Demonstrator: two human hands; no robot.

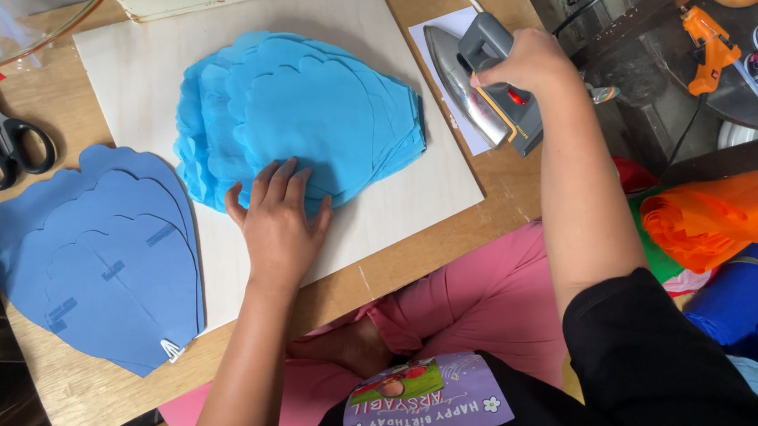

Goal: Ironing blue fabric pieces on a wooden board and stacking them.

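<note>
A: Where is the left hand (279, 220)?

B: Centre of the frame, flat on the lower edge of a stack of light-blue petals (306, 110). Its fingers (280, 183) are spread a little and press down on the top sheet, pinching nothing.

A: And the petals?

B: They lie on a pale board (147, 69) that covers the middle of the wooden desk (75, 395), fanned one over another.

A: The right hand (530, 63)?

B: Upper right. Its fingers are wrapped tight round the grey handle of an iron (477, 81). The iron is tipped up on its edge, soleplate facing left, over a white sheet (436, 34) just beside the board's right edge, clear of the petals.

A: Anything else on the desk?

B: A second stack of darker blue petals (100, 265) at lower left, partly overlapping the board. Black-handled scissors (2, 136) lie at upper left, well apart from both hands.

A: Off the desk?

B: Orange fabric (717, 215) at the right edge, with blue rolls (752, 299) under it.
</note>
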